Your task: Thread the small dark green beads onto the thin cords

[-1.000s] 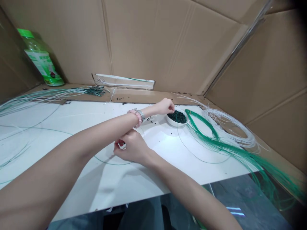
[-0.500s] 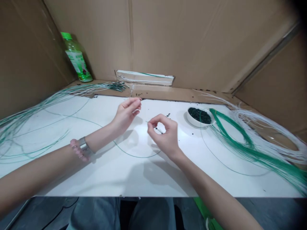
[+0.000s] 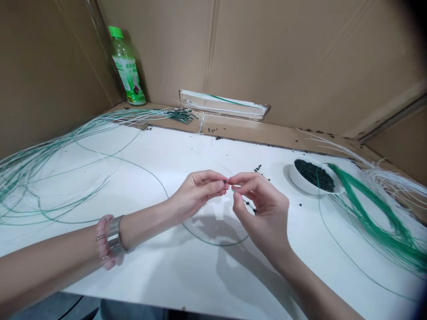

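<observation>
Head view puts both hands close together over the white table (image 3: 173, 151), fingertips almost meeting. At the very tips of the left hand's (image 3: 195, 193) thumb and fingers, a bead (image 3: 225, 182) sits pinched, just left of the right hand's (image 3: 265, 202) forefinger. Those right fingers grip a thin wire (image 3: 232, 190), a short pale length of it showing between thumb and forefinger, right beside the bead. Tiny, dark and close to black, the bead is too small for me to make out a hole. Inside the curl of the right hand I spot more dark beads (image 3: 247, 203), along the held wire as far as I can tell. Below the hands a green strand (image 3: 213, 244) bends in a wide arc across the table; I cannot tell whether it is the same piece. Just beyond the right knuckles lie loose beads (image 3: 258, 168), and farther right stands a white bowl (image 3: 302, 182) heaped with dark ones, beside a green bundle (image 3: 350, 197). A bracelet (image 3: 101, 233) and silver cuff (image 3: 115, 233) circle the left wrist.
</observation>
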